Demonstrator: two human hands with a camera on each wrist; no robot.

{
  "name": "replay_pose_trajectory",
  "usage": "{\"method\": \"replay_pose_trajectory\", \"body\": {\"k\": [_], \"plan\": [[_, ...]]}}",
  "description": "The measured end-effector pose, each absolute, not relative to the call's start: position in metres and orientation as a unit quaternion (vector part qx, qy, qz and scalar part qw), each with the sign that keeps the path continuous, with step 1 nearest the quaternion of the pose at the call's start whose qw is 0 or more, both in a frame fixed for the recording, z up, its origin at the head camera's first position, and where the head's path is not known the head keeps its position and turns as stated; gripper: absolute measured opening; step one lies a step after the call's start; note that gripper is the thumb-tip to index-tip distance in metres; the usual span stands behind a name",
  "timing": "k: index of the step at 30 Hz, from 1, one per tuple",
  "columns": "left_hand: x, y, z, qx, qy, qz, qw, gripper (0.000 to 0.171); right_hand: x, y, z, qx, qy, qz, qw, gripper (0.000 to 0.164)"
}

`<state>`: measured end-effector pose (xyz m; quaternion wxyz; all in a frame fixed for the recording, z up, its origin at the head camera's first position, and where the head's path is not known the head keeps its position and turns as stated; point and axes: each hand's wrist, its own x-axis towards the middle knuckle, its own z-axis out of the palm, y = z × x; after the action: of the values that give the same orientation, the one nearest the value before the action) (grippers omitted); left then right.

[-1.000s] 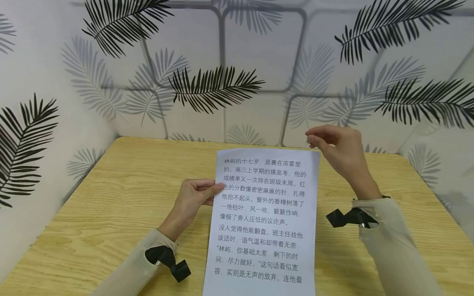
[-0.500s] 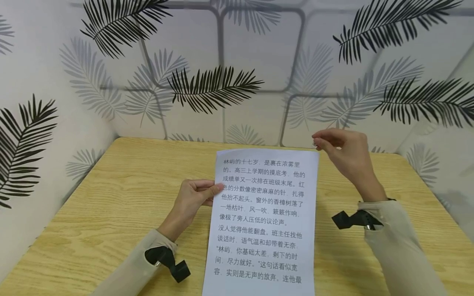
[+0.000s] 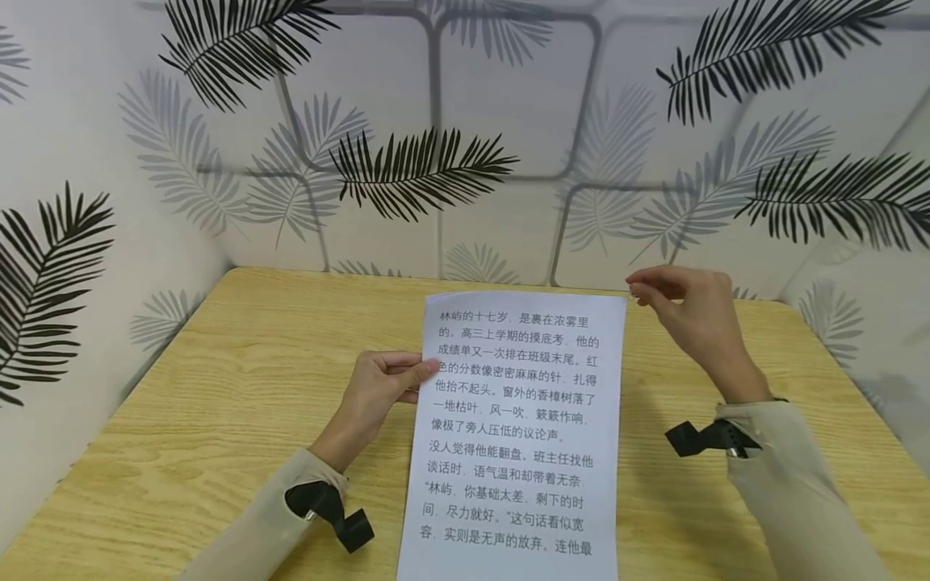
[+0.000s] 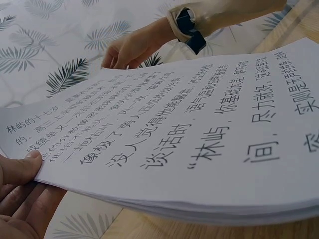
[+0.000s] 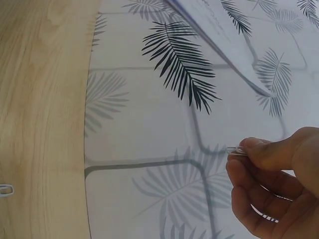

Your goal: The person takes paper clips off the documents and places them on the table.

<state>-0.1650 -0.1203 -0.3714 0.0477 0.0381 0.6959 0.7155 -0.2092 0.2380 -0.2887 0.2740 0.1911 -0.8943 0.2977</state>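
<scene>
A stack of printed paper sheets point(image 3: 516, 420) is held up over the table, its top page covered in Chinese text. My left hand point(image 3: 378, 395) grips the stack's left edge, thumb on the top page and fingers beneath. In the left wrist view several layers show along the near edge of the stack point(image 4: 224, 206). Just off the upper right corner of the paper is my right hand point(image 3: 693, 319), which pinches a small wire paper clip point(image 5: 237, 150) between thumb and index finger. The clip is partly hidden by the thumb.
The wooden table point(image 3: 254, 363) spreads under both arms and ends at a wall point(image 3: 501, 226) with a leaf pattern. On the table lies another paper clip point(image 5: 6, 190), at the left edge of the right wrist view. Black straps with small blocks sit on both wrists.
My right hand has moved right and a little down in the head view, still pinching the paper clip. The left hand and the paper stack stay nearly in place.
</scene>
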Motion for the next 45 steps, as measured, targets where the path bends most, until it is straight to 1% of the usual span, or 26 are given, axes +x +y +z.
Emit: {"method": "replay_pose_trajectory", "body": {"k": [5, 11, 16, 21, 27, 31, 37, 45], "plan": [[-0.165, -0.120, -0.371, 0.036, 0.694, 0.717, 0.050, 0.027, -0.211, 0.245, -0.296, 0.192, -0.899, 0.285, 0.271, 0.011], [-0.165, -0.119, -0.370, 0.035, 0.690, 0.721, 0.048, 0.025, -0.210, 0.255, -0.308, 0.188, -0.908, 0.285, 0.244, 0.010], [-0.166, -0.119, -0.370, 0.032, 0.693, 0.718, 0.048, 0.025, -0.208, 0.263, -0.323, 0.169, -0.920, 0.288, 0.206, 0.012], [-0.166, -0.118, -0.370, 0.035, 0.692, 0.719, 0.046, 0.025, -0.207, 0.271, -0.342, 0.168, -0.929, 0.281, 0.172, 0.010], [-0.166, -0.119, -0.370, 0.037, 0.693, 0.719, 0.042, 0.025, -0.205, 0.276, -0.364, 0.158, -0.939, 0.285, 0.110, 0.011], [-0.165, -0.120, -0.372, 0.038, 0.694, 0.718, 0.041, 0.025, -0.204, 0.279, -0.377, 0.145, -0.945, 0.284, 0.080, 0.009], [-0.165, -0.120, -0.372, 0.038, 0.694, 0.718, 0.041, 0.026, -0.203, 0.280, -0.390, 0.139, -0.950, 0.274, 0.061, 0.006], [-0.165, -0.119, -0.371, 0.037, 0.696, 0.716, 0.040, 0.025, -0.200, 0.277, -0.391, 0.138, -0.953, 0.263, 0.060, 0.008]]}}
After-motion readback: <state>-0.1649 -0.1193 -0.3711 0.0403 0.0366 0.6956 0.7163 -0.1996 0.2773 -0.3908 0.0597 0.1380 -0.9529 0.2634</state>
